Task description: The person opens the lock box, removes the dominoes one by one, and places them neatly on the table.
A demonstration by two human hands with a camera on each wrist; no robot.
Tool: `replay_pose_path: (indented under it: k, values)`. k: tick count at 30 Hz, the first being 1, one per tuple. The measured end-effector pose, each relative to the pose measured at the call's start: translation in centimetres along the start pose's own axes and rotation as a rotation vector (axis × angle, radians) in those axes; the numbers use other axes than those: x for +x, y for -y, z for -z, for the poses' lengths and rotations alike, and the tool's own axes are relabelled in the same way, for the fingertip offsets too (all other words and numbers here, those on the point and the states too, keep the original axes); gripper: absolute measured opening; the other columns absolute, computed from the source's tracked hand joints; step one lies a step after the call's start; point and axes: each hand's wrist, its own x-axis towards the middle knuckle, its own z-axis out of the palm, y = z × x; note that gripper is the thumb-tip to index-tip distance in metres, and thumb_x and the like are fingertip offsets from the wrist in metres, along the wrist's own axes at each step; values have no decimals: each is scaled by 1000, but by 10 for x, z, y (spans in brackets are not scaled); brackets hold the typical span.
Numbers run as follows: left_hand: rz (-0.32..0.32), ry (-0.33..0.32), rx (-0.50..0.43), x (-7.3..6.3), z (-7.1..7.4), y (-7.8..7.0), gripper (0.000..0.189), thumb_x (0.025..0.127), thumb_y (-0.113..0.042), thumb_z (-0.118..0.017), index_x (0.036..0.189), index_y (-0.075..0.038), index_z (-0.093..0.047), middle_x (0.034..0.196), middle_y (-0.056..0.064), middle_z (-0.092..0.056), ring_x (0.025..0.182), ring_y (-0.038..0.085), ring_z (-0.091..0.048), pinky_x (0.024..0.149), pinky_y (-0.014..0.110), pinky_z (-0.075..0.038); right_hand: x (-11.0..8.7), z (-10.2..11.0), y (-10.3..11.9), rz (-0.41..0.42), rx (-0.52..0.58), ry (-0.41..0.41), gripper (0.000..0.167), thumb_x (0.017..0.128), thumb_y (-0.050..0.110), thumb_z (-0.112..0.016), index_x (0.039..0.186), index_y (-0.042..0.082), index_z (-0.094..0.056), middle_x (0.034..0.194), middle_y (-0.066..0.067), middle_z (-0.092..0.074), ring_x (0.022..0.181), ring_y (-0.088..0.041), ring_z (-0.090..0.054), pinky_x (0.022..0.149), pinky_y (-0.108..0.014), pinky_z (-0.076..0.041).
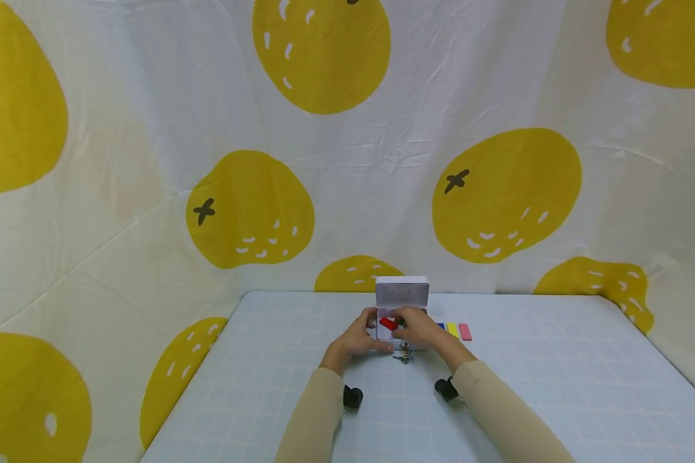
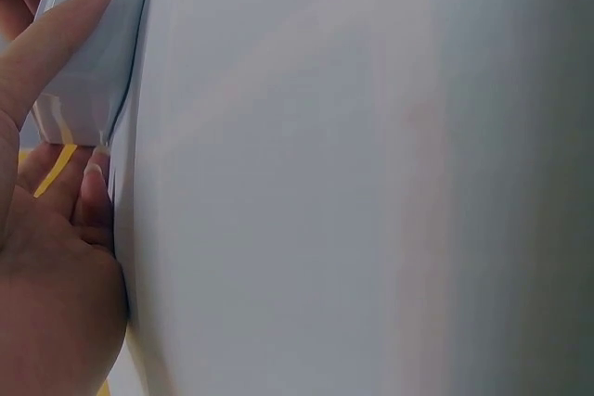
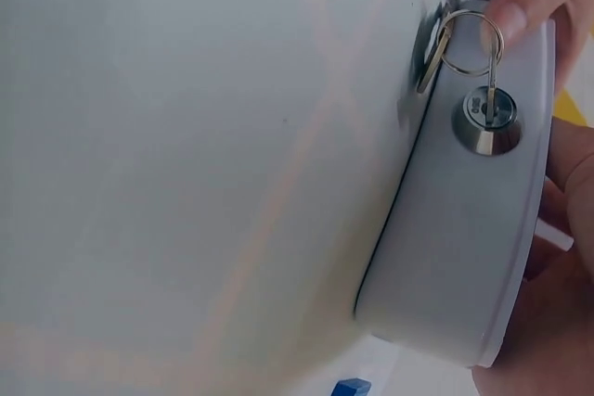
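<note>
A small white lock box [image 1: 402,296] stands on the table with its lid raised. My left hand [image 1: 357,335] grips its left end, the thumb on the front wall and the fingers round the side. Inside the box, my right hand [image 1: 420,326] pinches a tilted red block [image 1: 389,323] between thumb and fingers. A bit of dark green shows beside the red block, partly covered by the fingers. On the front wall, in the right wrist view, a key [image 3: 491,81] sits in the round lock [image 3: 487,127], and its key ring [image 3: 471,14] hangs there.
Right of the box lie a yellow block [image 1: 453,330], a pink block [image 1: 465,331] and a blue block [image 1: 441,326] partly behind my right wrist. A pale checked cloth covers the table [image 1: 556,373]. Behind it hangs a white curtain [image 1: 382,212] with yellow fruit prints.
</note>
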Motion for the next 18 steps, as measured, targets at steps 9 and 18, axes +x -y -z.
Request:
replay_pose_path:
  k: [9, 18]
  values:
    - [4, -5, 33, -3, -1, -5, 91, 75, -32, -93, 149, -20, -41, 144, 2, -51, 123, 23, -47, 109, 48, -43, 7, -4, 3, -37, 58, 9, 38, 88, 4, -79, 124, 1, -69, 107, -9, -71, 90, -21, -61, 93, -40, -57]
    - [13, -1, 32, -4, 0, -5, 91, 75, -31, -93, 150, -23, -41, 146, 1, -50, 124, 24, -47, 110, 49, -42, 14, -7, 4, 9, 55, 8, 34, 87, 0, -79, 119, 0, -70, 103, -10, -70, 91, -23, -62, 90, -41, -57]
